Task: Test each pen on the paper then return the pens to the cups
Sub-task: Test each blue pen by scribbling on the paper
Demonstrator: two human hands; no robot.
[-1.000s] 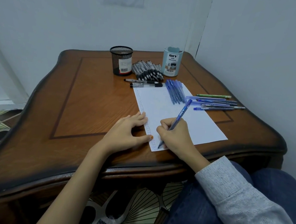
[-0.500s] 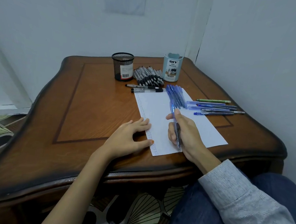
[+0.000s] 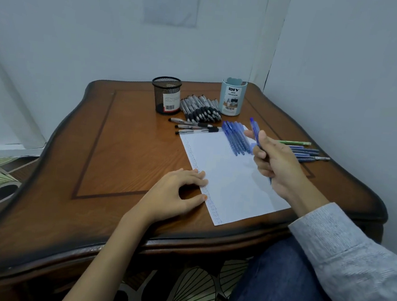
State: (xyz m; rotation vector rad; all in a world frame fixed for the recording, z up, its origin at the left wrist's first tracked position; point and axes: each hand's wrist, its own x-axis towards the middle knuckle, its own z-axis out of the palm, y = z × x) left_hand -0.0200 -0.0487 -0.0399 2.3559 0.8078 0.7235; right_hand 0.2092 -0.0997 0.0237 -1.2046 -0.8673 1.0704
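Note:
A white sheet of paper (image 3: pixel 229 178) lies on the wooden table (image 3: pixel 124 147). My left hand (image 3: pixel 175 195) rests flat on the paper's left edge, fingers spread. My right hand (image 3: pixel 275 165) is raised above the paper's right side and grips a blue pen (image 3: pixel 254 130), whose top end points up and away from me. A row of blue pens (image 3: pixel 234 138) lies on the paper's far end. At the back stand a black mesh cup (image 3: pixel 166 95) and a light blue cup (image 3: pixel 232 97), with a heap of black and grey pens (image 3: pixel 200 109) between them.
Three more black pens (image 3: pixel 192 127) lie just beyond the paper's far left corner. A green pen (image 3: pixel 296 143) and several blue pens (image 3: pixel 307 154) lie to the right of my right hand. Walls close in behind and to the right of the table.
My right hand lifted the blue pen off the paper's near edge and carried it up and away toward the far right. My left hand stayed on the paper.

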